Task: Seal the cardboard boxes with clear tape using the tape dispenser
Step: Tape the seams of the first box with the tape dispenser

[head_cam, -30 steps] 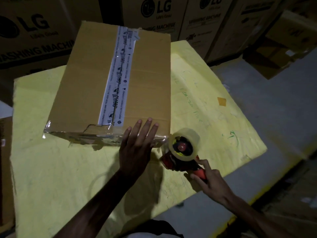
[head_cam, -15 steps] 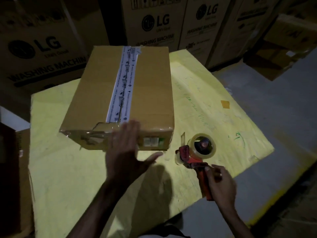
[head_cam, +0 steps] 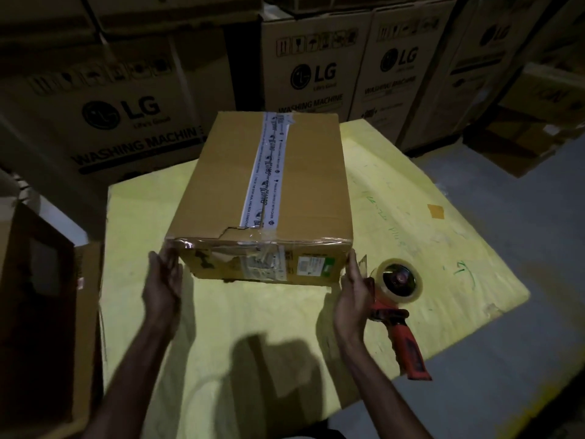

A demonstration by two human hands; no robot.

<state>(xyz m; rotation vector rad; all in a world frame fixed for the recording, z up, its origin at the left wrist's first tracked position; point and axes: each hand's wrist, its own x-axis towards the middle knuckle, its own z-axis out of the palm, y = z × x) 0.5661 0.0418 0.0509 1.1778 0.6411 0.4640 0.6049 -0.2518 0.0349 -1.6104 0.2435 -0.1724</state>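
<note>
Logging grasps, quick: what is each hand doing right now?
Left hand: open, fingers straight against the box's left side.
Right hand: open, against its right corner; tape dispenser lies unheld.

left hand [head_cam: 164,280]: bare; outline motion-blurred; 8 o'clock from frame centre.
right hand [head_cam: 353,293]: bare; outline sharper, fingers distinct; 5 o'clock.
left forearm [head_cam: 133,369]: bare down to bottom edge, 7 o'clock.
right forearm [head_cam: 376,384]: bare down to bottom edge, 5 o'clock.
clothing [head_cam: 316,435]: thin dark sliver, 6 o'clock; too dim to identify.
</note>
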